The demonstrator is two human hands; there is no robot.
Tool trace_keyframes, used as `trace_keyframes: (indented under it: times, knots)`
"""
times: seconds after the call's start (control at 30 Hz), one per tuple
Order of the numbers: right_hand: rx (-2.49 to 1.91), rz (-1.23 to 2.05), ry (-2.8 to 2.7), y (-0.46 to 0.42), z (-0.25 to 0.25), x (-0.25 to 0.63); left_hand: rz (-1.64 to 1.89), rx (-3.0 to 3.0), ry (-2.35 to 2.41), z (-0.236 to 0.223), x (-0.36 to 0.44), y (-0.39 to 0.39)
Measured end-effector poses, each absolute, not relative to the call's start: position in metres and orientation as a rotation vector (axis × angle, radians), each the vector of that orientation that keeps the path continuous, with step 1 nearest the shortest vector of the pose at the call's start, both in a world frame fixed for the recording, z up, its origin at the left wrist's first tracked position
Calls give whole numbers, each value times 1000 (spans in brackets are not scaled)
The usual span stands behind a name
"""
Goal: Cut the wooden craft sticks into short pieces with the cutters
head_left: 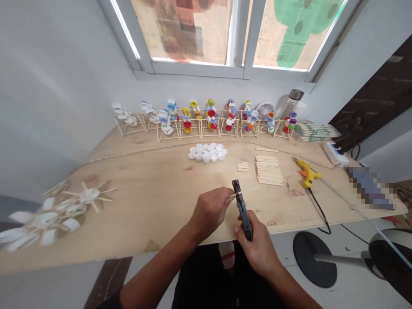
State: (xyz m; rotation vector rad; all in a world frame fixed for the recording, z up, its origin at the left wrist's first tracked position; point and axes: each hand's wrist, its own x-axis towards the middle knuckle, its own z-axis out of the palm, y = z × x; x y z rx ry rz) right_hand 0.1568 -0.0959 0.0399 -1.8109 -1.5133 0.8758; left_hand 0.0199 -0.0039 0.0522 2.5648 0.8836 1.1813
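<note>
My left hand (210, 210) pinches a thin wooden stick (251, 189) near the front of the table. The stick runs to the right across the jaws of black pliers (242, 208). Wrapped around the handles of the pliers is my right hand (256, 244), below and to the right of my left. Beyond the hands lie a cluster of white bottle caps (207, 153), a few short cut sticks (242, 166) and a stack of longer sticks (268, 170).
Colourful bottle-cap wheels on stick frames (210, 124) line the back. A yellow glue gun (308, 172) lies right, near a power strip (335, 154) and bagged sticks (317, 131). White cap-and-stick wheels (89, 196) sit left. A rope (144, 150) crosses the table.
</note>
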Motion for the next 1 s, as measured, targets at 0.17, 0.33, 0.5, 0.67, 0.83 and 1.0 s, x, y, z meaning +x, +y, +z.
trace_keyframes:
  times: [0.17, 0.33, 0.5, 0.67, 0.83, 1.0]
  knots:
    - [-1818, 858, -1552, -101, 41, 157, 1015, 2327, 894, 61, 14, -9]
    - [-1806, 788, -1619, -104, 41, 158, 956, 2130, 911, 67, 11, -15]
    - [-1793, 693, -1664, -104, 41, 161, 954, 1963, 885, 74, 11, -19]
    - [-1763, 649, -1694, -104, 43, 162, 897, 1811, 826, 76, 8, -19]
    - [-1729, 653, -1697, -104, 44, 162, 853, 1758, 796, 76, 6, -17]
    - [-1753, 682, -1692, -103, 44, 160, 863, 1770, 808, 77, 6, -17]
